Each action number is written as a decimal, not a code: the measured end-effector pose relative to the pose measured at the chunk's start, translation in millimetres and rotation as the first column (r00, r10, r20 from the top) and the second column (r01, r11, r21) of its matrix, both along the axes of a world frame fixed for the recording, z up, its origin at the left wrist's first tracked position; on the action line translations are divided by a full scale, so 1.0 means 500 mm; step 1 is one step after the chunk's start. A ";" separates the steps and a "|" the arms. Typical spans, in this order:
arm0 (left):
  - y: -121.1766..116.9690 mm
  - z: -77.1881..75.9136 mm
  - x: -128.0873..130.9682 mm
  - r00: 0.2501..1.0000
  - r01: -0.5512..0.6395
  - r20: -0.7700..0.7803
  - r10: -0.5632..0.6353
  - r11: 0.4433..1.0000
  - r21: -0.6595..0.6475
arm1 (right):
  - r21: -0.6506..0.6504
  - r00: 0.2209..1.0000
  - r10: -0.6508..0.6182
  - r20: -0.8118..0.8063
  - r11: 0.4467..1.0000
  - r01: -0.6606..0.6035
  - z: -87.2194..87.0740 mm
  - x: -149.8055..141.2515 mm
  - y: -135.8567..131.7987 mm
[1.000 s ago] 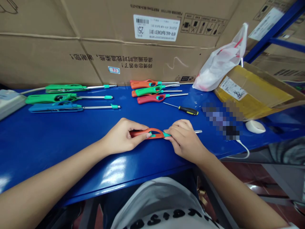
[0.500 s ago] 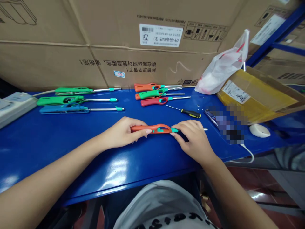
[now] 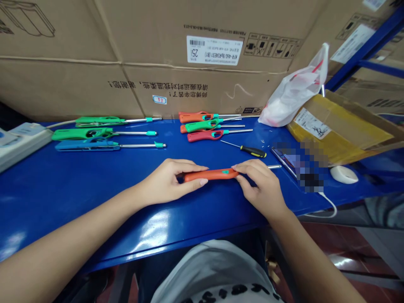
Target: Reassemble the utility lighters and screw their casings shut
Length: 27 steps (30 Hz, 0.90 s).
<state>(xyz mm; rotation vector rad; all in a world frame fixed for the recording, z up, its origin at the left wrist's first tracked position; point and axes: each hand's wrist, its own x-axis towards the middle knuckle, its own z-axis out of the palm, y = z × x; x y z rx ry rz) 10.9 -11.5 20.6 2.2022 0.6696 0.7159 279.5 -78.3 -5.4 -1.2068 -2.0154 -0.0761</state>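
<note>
Orange plastic body, metal rod: head view, the stick lighter (image 3: 217,174) is in my two hands, held crosswise in front of me over the blue table (image 3: 94,189). Left hand (image 3: 166,180): fingers wrapped round the back end, thumb along the near side. Right hand (image 3: 265,185): fingers pinching the front end, near the small green part; rod tip pokes out past the knuckles. Can't tell if the lighter touches the tabletop.

Beyond it, left group: two green lighters (image 3: 83,134) and a blue lighter (image 3: 86,145), rods pointing right, beside a white power strip (image 3: 27,141). Middle group: orange, green and red lighters (image 3: 205,135), close together. Yellow-black screwdriver (image 3: 253,151) just beside that group. Right side: phone (image 3: 280,159), partly pixelated; white plastic bag (image 3: 288,94); taped carton (image 3: 356,130). Large cardboard box (image 3: 158,29) at the back.
</note>
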 end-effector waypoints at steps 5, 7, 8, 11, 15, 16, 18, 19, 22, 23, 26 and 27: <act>0.004 -0.004 -0.001 0.992 -0.072 0.089 0.085 0.988 -0.137 | -0.023 0.998 0.070 0.003 0.997 -0.070 -0.003 -0.005 0.001; 0.005 -0.005 -0.002 0.987 -0.099 0.108 0.117 0.983 -0.156 | -0.075 0.992 0.120 0.028 0.990 -0.118 -0.004 -0.010 0.002; 0.005 -0.005 -0.002 0.986 -0.102 0.112 0.121 0.982 -0.160 | -0.102 0.991 0.131 0.038 0.987 -0.127 -0.005 -0.012 0.003; 0.005 -0.007 0.001 0.987 -0.093 0.118 0.113 0.981 -0.168 | -0.182 0.989 0.127 0.079 0.977 -0.111 -0.007 -0.018 0.004; 0.008 -0.020 0.008 0.978 -0.074 0.172 0.116 0.970 -0.233 | -0.238 0.989 0.116 0.089 0.967 -0.092 -0.011 -0.022 0.009; 0.009 -0.025 0.009 0.976 -0.072 0.181 0.121 0.964 -0.255 | -0.239 0.989 0.121 0.082 0.966 -0.098 -0.011 -0.023 0.011; 0.012 -0.033 0.010 0.975 -0.088 0.173 0.143 0.953 -0.289 | -0.249 0.988 0.132 0.078 0.963 -0.109 -0.008 -0.021 0.017; 0.013 -0.036 0.010 0.975 -0.108 0.156 0.160 0.948 -0.299 | -0.261 0.988 0.133 0.080 0.959 -0.108 -0.004 -0.019 0.022; 0.016 -0.034 0.009 0.968 -0.191 0.097 0.233 0.928 -0.319 | -0.289 0.993 0.076 0.095 0.956 -0.045 0.008 -0.001 0.044; 0.016 -0.030 0.008 0.963 -0.217 0.079 0.257 0.917 -0.336 | -0.280 0.994 0.028 0.102 0.960 0.001 0.011 0.009 0.054; 0.015 -0.016 0.003 0.950 -0.268 0.046 0.310 0.879 -0.394 | -0.211 0.965 -0.194 0.175 0.950 0.229 0.012 0.050 0.084; 0.016 -0.013 0.001 0.947 -0.276 0.041 0.318 0.874 -0.400 | -0.196 0.939 -0.281 0.197 0.928 0.318 0.010 0.064 0.093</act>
